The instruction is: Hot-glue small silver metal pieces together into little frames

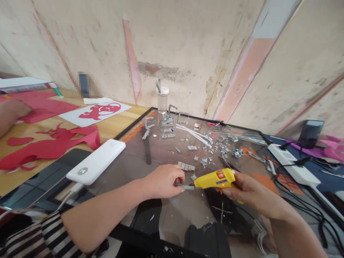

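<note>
So the small grey strip [188, 187] was right at the tip of the yellow plastic glue gun [211, 179], low over the dark glossy counter [174, 215]. Left hand [162, 181] had one end pinched between thumb and curled fingers, probably so the other end stuck out free towards the gun. Couldn't tell if nozzle and strip were actually touching, they were that close. Right hand [245, 186] was wrapped around the gun's grip, body tilted slightly, which I guess kept the nozzle aimed across at the piece and the fingers away from the hot end.

Just beyond the gun, a short row of flat grey blocks [186, 166] lay within easy reach, and past those were some thin white strips [194, 135]. Shiny silver scraps [228, 145] were scattered behind the gun, kinda messy tbh. Farther back from it, a clear jar with a white lid [162, 100] stood near the wall, maybe to keep it out of the way.

Well left of the gun was a chunky white power bank [96, 161] with a cable plugged in. Over to the gun's right, a white power strip [294, 165] had black plugs in it.
</note>
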A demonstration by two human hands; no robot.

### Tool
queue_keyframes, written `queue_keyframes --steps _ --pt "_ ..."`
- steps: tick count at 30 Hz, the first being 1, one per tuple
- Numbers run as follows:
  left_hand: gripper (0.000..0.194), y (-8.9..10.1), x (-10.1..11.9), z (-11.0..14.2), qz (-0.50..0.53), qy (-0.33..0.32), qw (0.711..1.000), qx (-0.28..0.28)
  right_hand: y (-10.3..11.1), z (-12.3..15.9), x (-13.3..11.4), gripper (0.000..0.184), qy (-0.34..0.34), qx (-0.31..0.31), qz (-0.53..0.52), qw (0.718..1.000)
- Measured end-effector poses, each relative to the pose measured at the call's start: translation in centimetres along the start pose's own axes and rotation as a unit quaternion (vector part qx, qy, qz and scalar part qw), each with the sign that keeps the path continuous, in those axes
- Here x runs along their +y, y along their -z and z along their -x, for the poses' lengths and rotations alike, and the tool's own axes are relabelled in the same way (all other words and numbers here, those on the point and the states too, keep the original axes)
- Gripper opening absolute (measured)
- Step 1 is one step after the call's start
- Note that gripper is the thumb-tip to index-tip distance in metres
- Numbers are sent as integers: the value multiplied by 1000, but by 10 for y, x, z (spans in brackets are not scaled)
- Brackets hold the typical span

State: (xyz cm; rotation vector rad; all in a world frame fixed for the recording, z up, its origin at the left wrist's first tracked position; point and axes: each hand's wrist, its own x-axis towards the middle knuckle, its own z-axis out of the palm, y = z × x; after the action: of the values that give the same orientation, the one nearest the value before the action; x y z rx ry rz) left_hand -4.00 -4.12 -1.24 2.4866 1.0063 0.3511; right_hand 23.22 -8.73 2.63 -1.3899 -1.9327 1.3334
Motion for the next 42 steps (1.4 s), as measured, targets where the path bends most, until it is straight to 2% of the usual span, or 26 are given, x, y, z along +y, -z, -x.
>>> queue_keyframes --steps 12,42 --pt "10 0 0 0 -1 1 1000 0 -1 -3 4 38 2 -14 46 999" --pt "11 0 1 -1 -9 -4 1000 1 -5 -3 1 37 6 -16 39 999"
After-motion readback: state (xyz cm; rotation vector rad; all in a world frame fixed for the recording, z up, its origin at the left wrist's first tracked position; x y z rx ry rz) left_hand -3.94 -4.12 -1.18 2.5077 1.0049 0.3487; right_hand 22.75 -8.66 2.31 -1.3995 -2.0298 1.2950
